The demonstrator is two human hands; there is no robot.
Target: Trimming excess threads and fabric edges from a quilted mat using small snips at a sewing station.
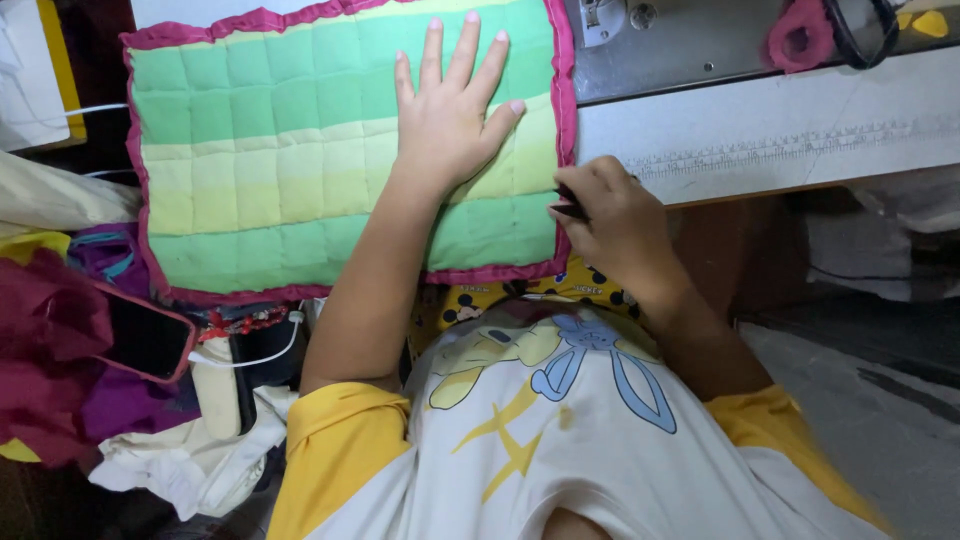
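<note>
A quilted pad (270, 150) in green and yellow squares with a pink border lies flat in front of me. My left hand (450, 110) rests palm down on its right part, fingers spread. My right hand (612, 220) is closed at the pad's right border, pinching a small dark object (570, 206); what kind of object it is I cannot tell.
A sewing machine's metal base (690, 40) sits on a white table (800, 130) with a ruler scale at right. A phone (150, 335) in a pink case, with a white cable, lies on piled cloth (60, 350) at left.
</note>
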